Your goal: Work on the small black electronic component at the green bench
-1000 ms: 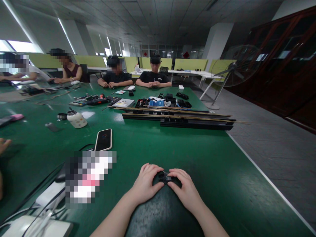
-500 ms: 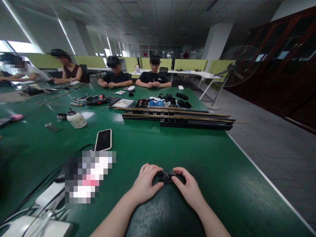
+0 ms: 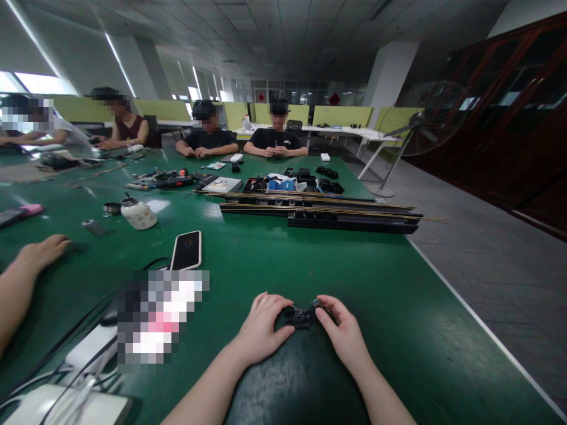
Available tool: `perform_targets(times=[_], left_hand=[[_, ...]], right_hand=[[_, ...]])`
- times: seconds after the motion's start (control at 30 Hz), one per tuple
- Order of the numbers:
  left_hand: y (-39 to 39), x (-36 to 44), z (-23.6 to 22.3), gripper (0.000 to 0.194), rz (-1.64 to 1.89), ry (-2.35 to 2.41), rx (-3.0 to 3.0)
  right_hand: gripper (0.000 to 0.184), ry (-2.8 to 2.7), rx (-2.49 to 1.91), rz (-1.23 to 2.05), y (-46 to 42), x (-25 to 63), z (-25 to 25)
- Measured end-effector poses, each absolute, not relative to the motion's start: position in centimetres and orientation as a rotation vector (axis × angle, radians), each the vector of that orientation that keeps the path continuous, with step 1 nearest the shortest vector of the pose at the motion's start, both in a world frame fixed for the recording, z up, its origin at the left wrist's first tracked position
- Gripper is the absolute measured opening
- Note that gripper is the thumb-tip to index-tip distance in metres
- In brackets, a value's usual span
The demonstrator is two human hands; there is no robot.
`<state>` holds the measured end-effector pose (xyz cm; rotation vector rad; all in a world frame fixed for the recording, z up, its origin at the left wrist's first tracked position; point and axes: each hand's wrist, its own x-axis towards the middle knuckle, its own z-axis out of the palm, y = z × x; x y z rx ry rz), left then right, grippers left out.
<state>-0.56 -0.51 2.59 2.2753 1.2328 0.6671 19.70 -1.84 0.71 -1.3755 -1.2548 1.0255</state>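
A small black plastic part (image 3: 299,318), perhaps a housing, lies low over the green table top in front of me. My left hand (image 3: 266,324) grips its left side between thumb and fingers. Just right of it, my right hand (image 3: 339,321) pinches a tiny piece with a blue-green tint (image 3: 316,303) at the fingertips. That piece is too small to name. A narrow gap parts my right fingers from the black part.
A phone (image 3: 186,250) lies to the left, near a blurred-out patch and white power strips with cables (image 3: 91,348). Dark rails with thin brass-coloured rods (image 3: 323,215) lie across the table. Another person's hand (image 3: 44,251) rests at far left. A patterned jar (image 3: 139,213) stands beyond.
My right hand has drawn slightly right, off the black part, with the tiny piece in its fingertips. My left hand stays put. Another person's arm has come in at the left.
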Motion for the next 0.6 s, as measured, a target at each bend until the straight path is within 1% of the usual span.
perform_targets(times=[0.33, 0.6], left_hand=[[-0.6, -0.7, 2.3, 0.036, 0.666, 1.234, 2.276], [-0.6, -0.6, 2.4, 0.036, 0.669, 1.240, 2.271]], right_hand=[[0.046, -1.092, -1.326, 1.098, -1.5, 20.0, 1.3], [0.049, -0.975, -1.324, 1.168, -1.6, 20.2, 1.7]])
